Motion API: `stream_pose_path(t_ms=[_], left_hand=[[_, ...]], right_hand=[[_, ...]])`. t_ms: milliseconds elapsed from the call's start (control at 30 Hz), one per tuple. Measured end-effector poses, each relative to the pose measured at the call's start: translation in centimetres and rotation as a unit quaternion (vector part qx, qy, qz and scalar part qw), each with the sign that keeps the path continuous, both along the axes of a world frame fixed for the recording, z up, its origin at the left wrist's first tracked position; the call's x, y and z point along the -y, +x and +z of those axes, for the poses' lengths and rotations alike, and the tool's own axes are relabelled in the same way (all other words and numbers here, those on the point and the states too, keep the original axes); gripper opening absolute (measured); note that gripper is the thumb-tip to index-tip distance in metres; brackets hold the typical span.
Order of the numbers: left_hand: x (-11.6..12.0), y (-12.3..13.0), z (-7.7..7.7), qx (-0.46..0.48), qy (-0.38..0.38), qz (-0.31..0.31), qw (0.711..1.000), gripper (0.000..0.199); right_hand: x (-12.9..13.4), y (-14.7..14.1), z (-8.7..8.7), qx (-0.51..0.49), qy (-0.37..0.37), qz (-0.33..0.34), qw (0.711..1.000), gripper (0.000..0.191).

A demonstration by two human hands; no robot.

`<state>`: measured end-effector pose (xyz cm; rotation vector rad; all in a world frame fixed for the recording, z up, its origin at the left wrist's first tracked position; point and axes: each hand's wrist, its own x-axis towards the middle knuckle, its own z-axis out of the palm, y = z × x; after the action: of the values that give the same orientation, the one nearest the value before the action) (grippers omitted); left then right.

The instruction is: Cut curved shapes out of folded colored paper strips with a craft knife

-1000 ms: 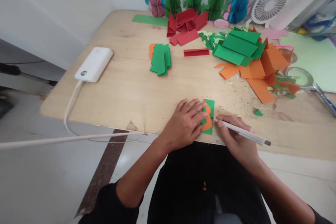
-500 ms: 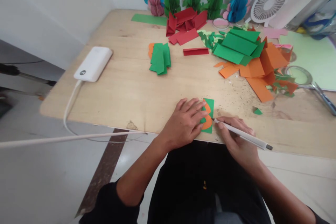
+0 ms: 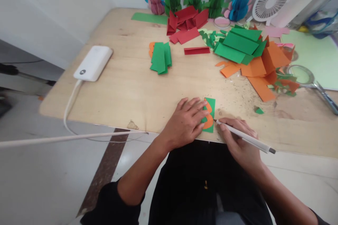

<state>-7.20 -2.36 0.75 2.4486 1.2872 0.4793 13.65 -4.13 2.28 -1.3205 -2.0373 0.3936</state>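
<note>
My left hand [image 3: 186,123] lies flat near the table's front edge, fingers stretched over an orange curved paper cutout [image 3: 208,122]. Under that cutout is a green paper rectangle [image 3: 212,103], its right side showing. Part of both papers is hidden beneath my fingers. My right hand [image 3: 241,139] grips a white pen [image 3: 245,136] with a dark end cap. The pen's tip rests at the cutout's right edge, over the green paper; whether it touches the paper I cannot tell.
Farther back lie folded green papers [image 3: 160,58], red papers [image 3: 187,21], a green stack [image 3: 239,45] and orange sheets [image 3: 264,66]. Scissors [image 3: 326,96] and a tape roll [image 3: 302,75] are at right. A power bank [image 3: 93,63] with a cable sits left; a fan [image 3: 271,2] stands behind.
The pen and my right hand have shifted very slightly; the pen's rear end is a little lower and farther right. My left hand stays on the papers.
</note>
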Motion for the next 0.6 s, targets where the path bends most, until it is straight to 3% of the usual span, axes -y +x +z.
stream_pose_path(t_ms=[333, 600], left_hand=[[0.03, 0.02, -0.03, 0.003, -0.001, 0.002, 1.0, 0.037], [-0.08, -0.04, -0.1, -0.002, 0.007, 0.003, 1.0, 0.037]], right_hand=[[0.44, 0.16, 0.19, 0.001, 0.011, -0.016, 1.0, 0.009], [0.72, -0.15, 0.34, -0.024, 0.005, 0.025, 0.999, 0.011]])
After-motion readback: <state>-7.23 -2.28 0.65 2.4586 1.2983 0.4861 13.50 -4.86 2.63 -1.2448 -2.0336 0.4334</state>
